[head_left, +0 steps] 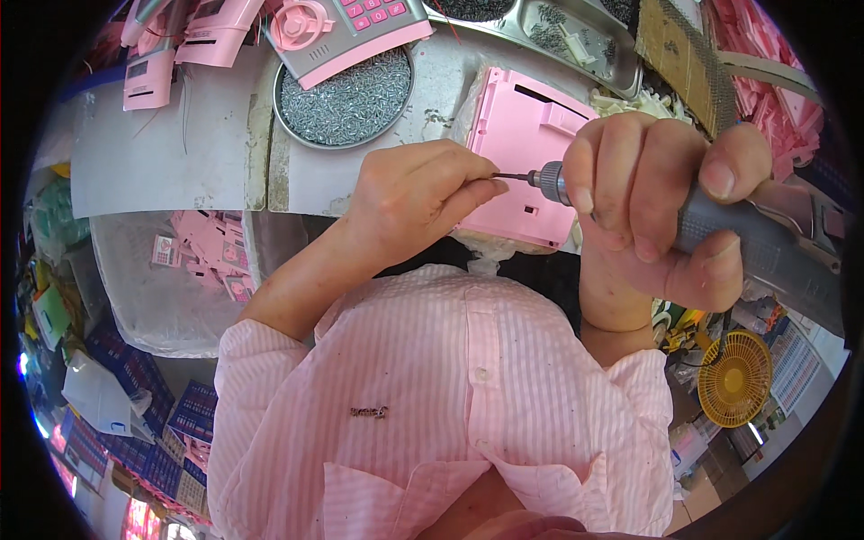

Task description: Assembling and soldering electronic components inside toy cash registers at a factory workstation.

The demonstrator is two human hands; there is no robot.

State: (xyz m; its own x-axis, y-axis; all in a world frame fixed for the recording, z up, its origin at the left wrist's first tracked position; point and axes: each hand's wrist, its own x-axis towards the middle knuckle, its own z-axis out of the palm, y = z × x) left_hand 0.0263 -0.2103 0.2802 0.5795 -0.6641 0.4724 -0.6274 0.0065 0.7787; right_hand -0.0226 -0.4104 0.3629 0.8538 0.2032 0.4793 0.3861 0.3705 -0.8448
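Note:
My right hand (643, 184) is wrapped round a grey electric screwdriver (765, 247), held level with its thin bit pointing left. At the tip of that bit, my left hand (405, 193) has its thumb and forefinger pinched together. Whatever lies between those fingertips is too small and covered to make out. Beneath the bit rests a pink plastic panel (513, 211) with a dark slot and a small square hole. Up and to the left of it, a round metal dish (337, 146) holds many small silvery screws (346, 94).
Pink-and-grey keypad housings (337, 63) crowd the far left of the table. A compartmented metal tray (627, 85) with dark screws stands at the back. Below the table's left edge, a plastic-lined bin (135, 297) contains pink parts. A yellow basket (733, 378) is at lower right.

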